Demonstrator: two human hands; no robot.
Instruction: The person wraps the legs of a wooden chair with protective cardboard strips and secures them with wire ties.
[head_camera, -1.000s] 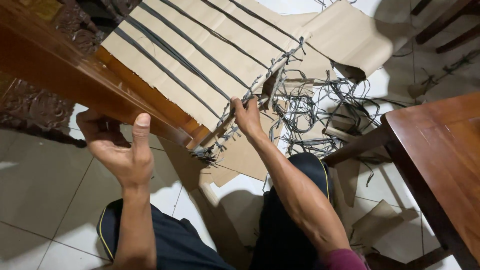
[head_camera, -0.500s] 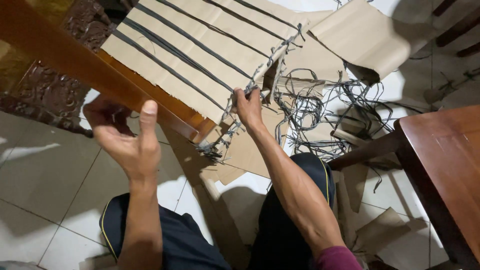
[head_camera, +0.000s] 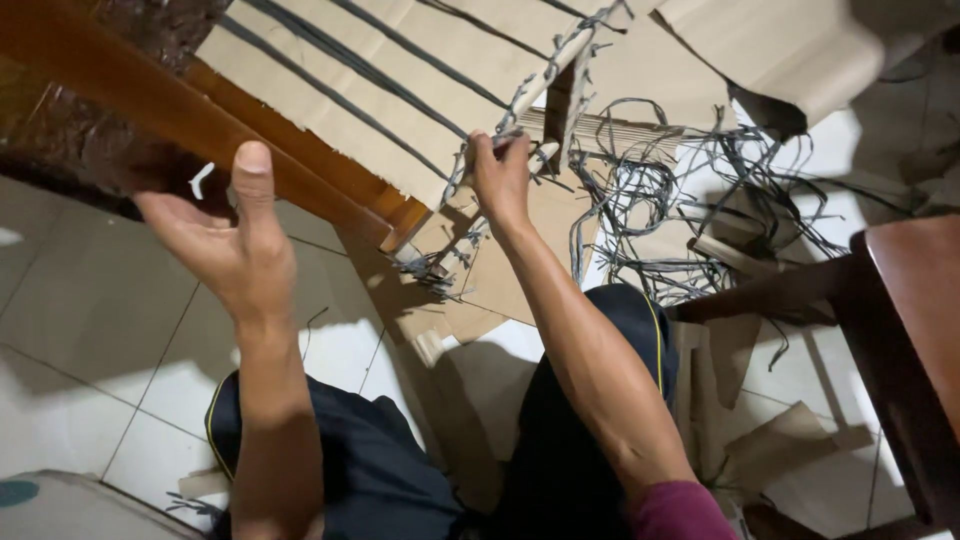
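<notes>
A wooden furniture piece (head_camera: 330, 175) wrapped in brown cardboard (head_camera: 400, 90) and bound with dark plastic straps (head_camera: 330, 90) leans in front of me. My right hand (head_camera: 500, 175) pinches the frayed strap ends at the cardboard's lower edge. Off the wooden rail, my left hand (head_camera: 225, 240) hovers with its palm up, thumb raised and fingers spread, holding nothing. My knees in dark shorts show below.
A tangle of cut dark straps (head_camera: 680, 210) lies on the white tiled floor with loose cardboard pieces (head_camera: 770, 50). A brown wooden table (head_camera: 915, 340) stands at the right. Carved dark wood (head_camera: 60, 140) sits at the upper left.
My left hand has come off the wooden rail and opened, moving slightly left. The view has shifted downward; my right hand stays on the strap ends.
</notes>
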